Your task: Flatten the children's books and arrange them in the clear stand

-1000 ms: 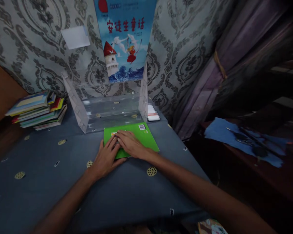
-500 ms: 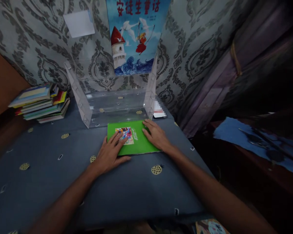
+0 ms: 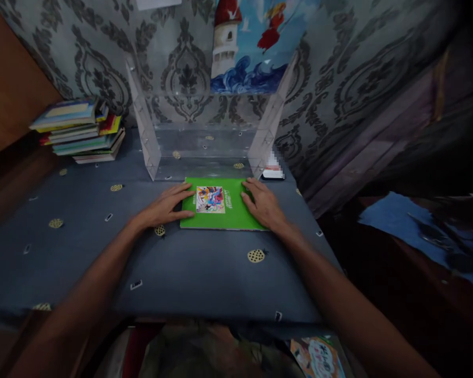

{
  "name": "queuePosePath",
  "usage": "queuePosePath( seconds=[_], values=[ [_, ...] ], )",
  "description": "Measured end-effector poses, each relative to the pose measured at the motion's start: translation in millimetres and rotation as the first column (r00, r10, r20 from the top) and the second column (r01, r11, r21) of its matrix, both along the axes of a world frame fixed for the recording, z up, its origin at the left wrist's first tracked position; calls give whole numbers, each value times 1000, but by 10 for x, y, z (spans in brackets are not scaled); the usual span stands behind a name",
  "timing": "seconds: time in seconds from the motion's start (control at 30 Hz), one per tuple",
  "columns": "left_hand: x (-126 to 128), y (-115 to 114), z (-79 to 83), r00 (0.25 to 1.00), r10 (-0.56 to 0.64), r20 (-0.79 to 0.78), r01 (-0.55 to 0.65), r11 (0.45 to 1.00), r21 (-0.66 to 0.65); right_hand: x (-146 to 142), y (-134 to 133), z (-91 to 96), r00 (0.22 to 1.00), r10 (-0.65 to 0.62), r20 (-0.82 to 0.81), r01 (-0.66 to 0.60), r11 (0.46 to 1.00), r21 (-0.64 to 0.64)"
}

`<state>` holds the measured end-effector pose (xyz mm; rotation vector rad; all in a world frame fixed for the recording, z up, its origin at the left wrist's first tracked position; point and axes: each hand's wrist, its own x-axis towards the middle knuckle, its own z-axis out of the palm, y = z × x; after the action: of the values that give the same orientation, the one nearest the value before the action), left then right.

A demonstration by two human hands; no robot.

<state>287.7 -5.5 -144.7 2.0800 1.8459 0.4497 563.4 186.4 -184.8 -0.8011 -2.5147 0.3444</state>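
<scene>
Compared with half a second ago, the left hand [image 3: 163, 206] has slid off the printed picture to the left end of a thin, rectangular green book [image 3: 233, 214], while the right hand [image 3: 264, 207] stays at its right end. Nearest, a colourful illustrated book [image 3: 319, 358] lies partly in view below the front edge of a bench [image 3: 205, 275] covered in blue-grey cloth with yellow pineapple prints. Flat on this bench, the green book sits between the hands, its picture facing up; both hands rest palm-down with thumbs apart from the fingers, clamped on nothing. Just beyond the book stands a clear plastic rack [image 3: 205, 140], with a pixelated white-and-red item [image 3: 273, 170] beside its right panel and an uneven stack of multicoloured books [image 3: 84, 134] further left. Behind rises grey damask-patterned wallpaper [image 3: 187, 68], partly covered by a blue illustrated sheet [image 3: 252, 58].
</scene>
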Motion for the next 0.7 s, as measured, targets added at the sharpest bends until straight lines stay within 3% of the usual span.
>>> queuePosePath(
  seconds=[0.17,0.27,0.4,0.53,0.7],
  values=[
    [-4,-185,114,992,-116,-57,111,991,-81,-31,-216,198,993,42,114,-50,996,72],
    [39,-206,110,989,-119,-89,115,992,-57,-147,-451,293,973,216,82,-217,976,0],
    [108,-216,166,984,-138,-116,139,990,-6,-347,-750,345,911,412,30,-408,908,-95],
    [135,-229,234,984,-164,-76,168,984,56,-430,-852,336,890,455,36,-449,886,-117],
    [118,-201,218,992,-121,32,117,988,96,-392,-799,277,881,472,25,-463,873,-153]
  ],
)
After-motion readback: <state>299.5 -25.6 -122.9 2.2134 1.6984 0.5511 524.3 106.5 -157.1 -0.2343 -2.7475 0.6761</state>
